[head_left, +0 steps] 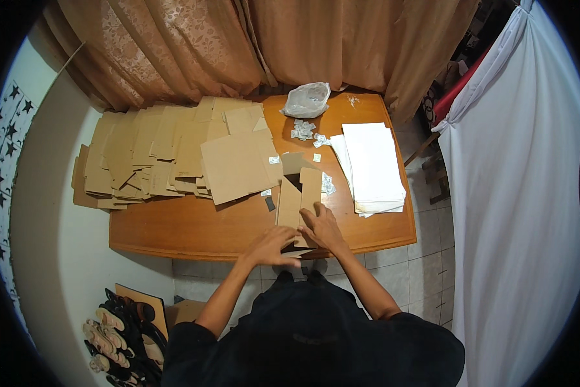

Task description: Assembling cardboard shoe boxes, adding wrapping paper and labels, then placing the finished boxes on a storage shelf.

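Observation:
A brown cardboard box [290, 205], partly folded up, stands at the front edge of the wooden table, its far and near flaps sticking out. My left hand [270, 246] is at the box's near left end, fingers stretched over the near flaps. On the right, my right hand [323, 227] lies against the box's long side panel with its fingers spread. Small white sachets [328, 184] lie just right of the box. A small dark piece [270, 203] rests on the table to its left. The inside of the box is mostly hidden.
Flat cardboard pieces [238, 164] are piled across the table's left half. White sheets [374, 168] are stacked at the right. A clear plastic bag [306, 100] and more sachets [303, 129] sit at the back. Shoes [119, 335] stand on a rack at lower left.

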The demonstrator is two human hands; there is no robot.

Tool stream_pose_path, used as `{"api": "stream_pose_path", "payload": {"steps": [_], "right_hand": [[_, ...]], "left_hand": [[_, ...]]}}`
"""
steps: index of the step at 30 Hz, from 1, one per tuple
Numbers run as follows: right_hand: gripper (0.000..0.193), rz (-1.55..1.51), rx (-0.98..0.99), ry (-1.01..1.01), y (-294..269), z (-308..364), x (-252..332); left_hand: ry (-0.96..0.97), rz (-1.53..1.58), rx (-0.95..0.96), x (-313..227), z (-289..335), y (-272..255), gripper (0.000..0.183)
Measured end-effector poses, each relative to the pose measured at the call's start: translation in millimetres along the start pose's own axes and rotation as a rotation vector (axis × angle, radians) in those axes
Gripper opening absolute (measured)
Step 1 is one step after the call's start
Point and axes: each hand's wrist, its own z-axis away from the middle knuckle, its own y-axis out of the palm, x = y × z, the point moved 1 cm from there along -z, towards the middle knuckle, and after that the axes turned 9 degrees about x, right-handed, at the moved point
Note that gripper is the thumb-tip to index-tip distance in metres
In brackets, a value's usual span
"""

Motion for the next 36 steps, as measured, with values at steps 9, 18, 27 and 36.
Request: {"api": "stream_pose_path", "payload": {"steps": [9,18,27,36], "right_hand": [[0.097,-0.169,-0.041,0.131,1,-24,4],[0.1,-0.059,-0.024,0.062,12,-23,-5],[0.092,-0.107,0.067,0.111,3,-27,-9],[0.082,-0.065,-0.071,0.229,5,-34,8]], "left_hand": [[-0.177,-0.139,-0.031,10,9,43,0.019],[-0.226,-0.101,-0.32,24,-2,62,0.023],[-0.219,-0.051,-0.377,32,-19,48,0.028],[-0.338,-0.105,-0.438,26,-23,54,0.032]]}}
